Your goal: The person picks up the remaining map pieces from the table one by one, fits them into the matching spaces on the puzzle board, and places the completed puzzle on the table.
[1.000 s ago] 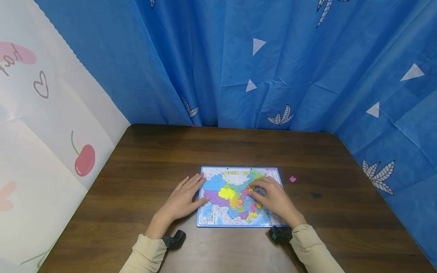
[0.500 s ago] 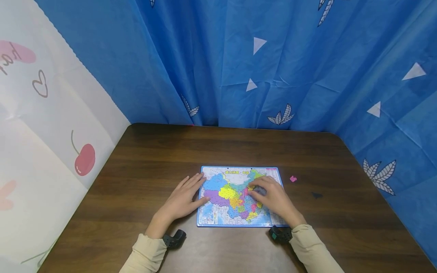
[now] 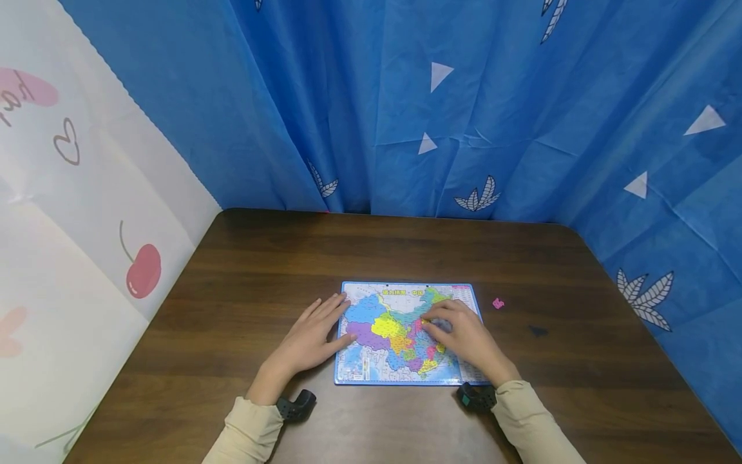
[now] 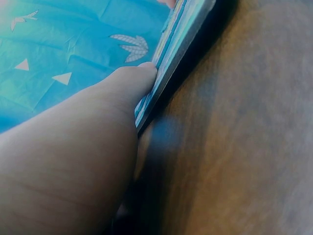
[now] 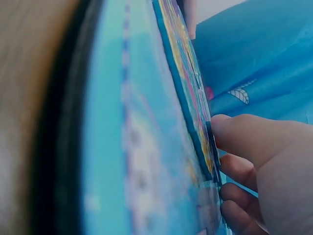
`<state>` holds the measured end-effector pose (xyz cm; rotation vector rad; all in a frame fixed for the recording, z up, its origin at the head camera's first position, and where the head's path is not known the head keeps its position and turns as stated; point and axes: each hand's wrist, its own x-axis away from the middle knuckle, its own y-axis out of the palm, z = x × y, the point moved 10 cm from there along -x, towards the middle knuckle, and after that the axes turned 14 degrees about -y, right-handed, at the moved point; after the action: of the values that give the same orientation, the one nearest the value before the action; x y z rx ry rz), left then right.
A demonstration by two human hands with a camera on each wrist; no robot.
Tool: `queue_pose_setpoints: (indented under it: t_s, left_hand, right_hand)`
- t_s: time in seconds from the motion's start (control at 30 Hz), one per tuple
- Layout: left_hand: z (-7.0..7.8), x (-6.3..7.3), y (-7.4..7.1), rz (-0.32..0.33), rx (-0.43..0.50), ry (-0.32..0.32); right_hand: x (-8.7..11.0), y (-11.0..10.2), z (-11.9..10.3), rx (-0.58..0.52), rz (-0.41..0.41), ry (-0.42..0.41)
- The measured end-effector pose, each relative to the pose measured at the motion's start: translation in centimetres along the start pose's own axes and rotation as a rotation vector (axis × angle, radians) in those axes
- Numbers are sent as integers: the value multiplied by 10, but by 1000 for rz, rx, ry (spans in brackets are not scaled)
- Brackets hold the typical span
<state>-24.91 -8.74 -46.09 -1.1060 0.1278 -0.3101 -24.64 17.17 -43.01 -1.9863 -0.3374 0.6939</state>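
A China map jigsaw board (image 3: pixel 400 301) with a blue border lies on the table, its coloured province pieces set in the map. My left hand (image 3: pixel 313 336) rests flat on the board's left edge, fingers straight and thumb spread. On the map's right part, the thumb and index finger of my right hand (image 3: pixel 460 328) pinch a small yellow puzzle piece (image 3: pixel 426 321). In the right wrist view the right thumb (image 5: pixel 230 128) and curled fingertips are right at the map surface; the hand hides the map's eastern side in the head view.
A pink puzzle piece (image 3: pixel 498 303) lies right of the board, and a dark grey piece (image 3: pixel 538 330) sits farther right on the brown wooden table (image 3: pixel 278 258). Behind hangs a blue curtain (image 3: pixel 348 116); a white printed cloth (image 3: pixel 87 212) stands at the left.
The right thumb and index finger have shifted slightly around the yellow piece. The left hand stays on the board, and the loose pieces lie where they were.
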Motion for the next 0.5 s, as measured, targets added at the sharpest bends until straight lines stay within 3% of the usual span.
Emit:
queue_pose_setpoints:
  t_s: [0.5]
  left_hand:
    - [1,0,0,-2,3,5]
  right_hand:
    - [-4,2,-2,35,-73,43]
